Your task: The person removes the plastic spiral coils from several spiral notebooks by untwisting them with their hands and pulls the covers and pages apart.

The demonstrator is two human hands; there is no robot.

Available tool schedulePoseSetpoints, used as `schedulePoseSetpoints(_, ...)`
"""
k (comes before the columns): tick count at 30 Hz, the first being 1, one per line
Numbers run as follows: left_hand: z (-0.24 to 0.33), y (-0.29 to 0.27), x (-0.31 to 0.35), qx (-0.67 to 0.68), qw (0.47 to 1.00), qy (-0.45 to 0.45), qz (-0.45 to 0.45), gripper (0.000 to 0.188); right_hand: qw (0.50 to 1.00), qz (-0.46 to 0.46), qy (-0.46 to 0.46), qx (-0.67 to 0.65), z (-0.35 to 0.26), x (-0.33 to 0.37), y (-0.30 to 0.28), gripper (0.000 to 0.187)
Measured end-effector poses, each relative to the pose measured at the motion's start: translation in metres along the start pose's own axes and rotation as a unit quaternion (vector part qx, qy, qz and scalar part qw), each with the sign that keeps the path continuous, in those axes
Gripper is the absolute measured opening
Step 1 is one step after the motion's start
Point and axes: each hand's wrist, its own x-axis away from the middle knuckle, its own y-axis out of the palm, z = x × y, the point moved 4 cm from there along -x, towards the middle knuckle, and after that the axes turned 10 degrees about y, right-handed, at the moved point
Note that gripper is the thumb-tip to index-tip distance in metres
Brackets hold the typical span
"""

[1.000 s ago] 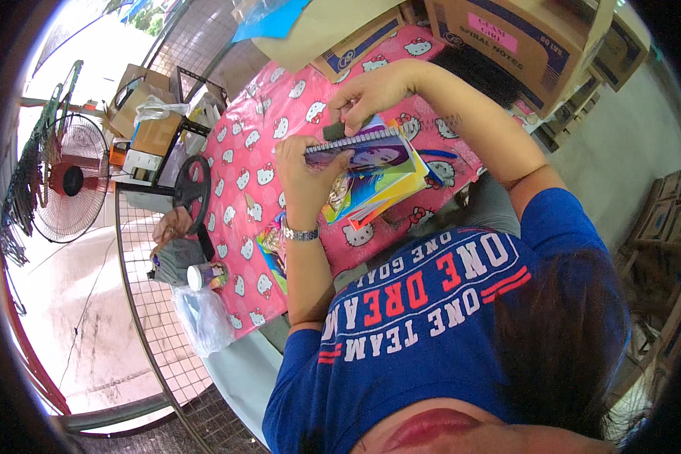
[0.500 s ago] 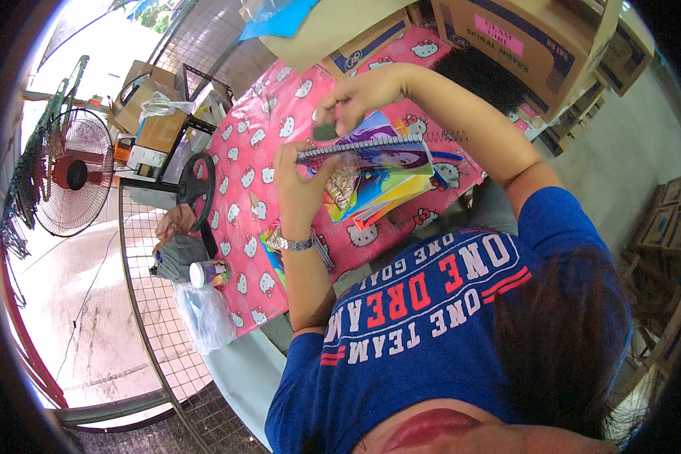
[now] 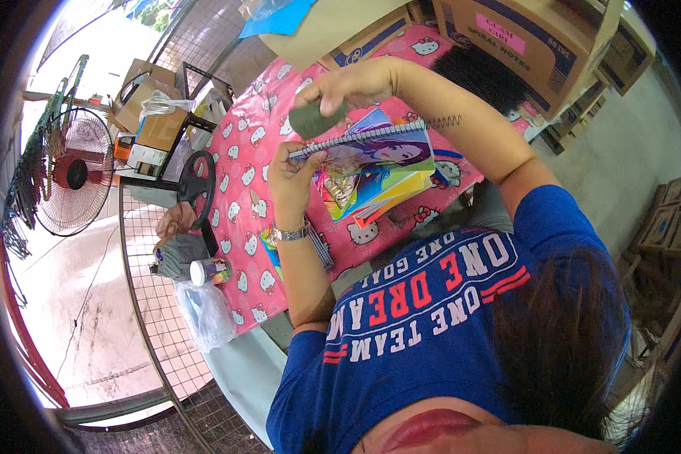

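Note:
A purple-and-yellow spiral notebook [image 3: 393, 153] stands tilted on its edge, its wire-bound spine [image 3: 363, 136] uppermost. My left hand [image 3: 290, 175], with a metal watch on its wrist, pinches the spine's left end between thumb and fingers. Beyond the spine, my right hand [image 3: 356, 87] grips a flat dark green pad [image 3: 314, 119], which hangs just above the spine's left part. From the spine's right end a loose length of wire coil [image 3: 446, 121] sticks out past the cover. Several bright notebooks [image 3: 397, 193] lie fanned beneath.
A pink cat-print cloth [image 3: 238, 219] covers the table. A black heap of wire coils [image 3: 483, 79] lies at the far right before a cardboard box [image 3: 507, 41]. Near the left edge are a white-lidded jar [image 3: 199, 273], a plastic bag [image 3: 208, 318] and a black ring-shaped object [image 3: 204, 189].
My right hand has lifted and shifted slightly left, so more of the green pad shows. The notebook's cover has tilted, showing more of its picture. My left hand keeps its hold.

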Motion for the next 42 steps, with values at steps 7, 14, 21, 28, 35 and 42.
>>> schedulePoseSetpoints(7,-0.006,0.005,-0.005,0.034,0.999,0.02,0.0,0.024,0.989,0.005,-0.022,-0.147,0.0,0.005,-0.006,0.069)
schedulePoseSetpoints(14,-0.005,0.001,-0.001,-0.037,0.999,0.016,0.004,0.02,0.991,0.031,0.019,-0.126,0.019,0.0,-0.002,0.064)
schedulePoseSetpoints(21,0.001,0.002,0.008,-0.081,0.997,0.012,-0.008,0.019,0.99,0.018,0.052,-0.13,0.024,0.003,0.013,0.058)
schedulePoseSetpoints(28,0.005,0.006,0.009,-0.023,0.999,0.025,-0.013,0.025,0.998,0.053,0.015,-0.037,0.019,0.002,0.022,0.057)
schedulePoseSetpoints(35,0.001,-0.001,0.016,-0.017,0.996,0.083,0.005,0.027,0.961,0.25,-0.022,-0.117,0.042,0.023,-0.011,0.065)
schedulePoseSetpoints(42,-0.001,0.003,0.008,-0.083,0.993,0.081,-0.002,0.013,0.668,0.556,0.338,0.361,0.227,0.101,-0.076,0.055)
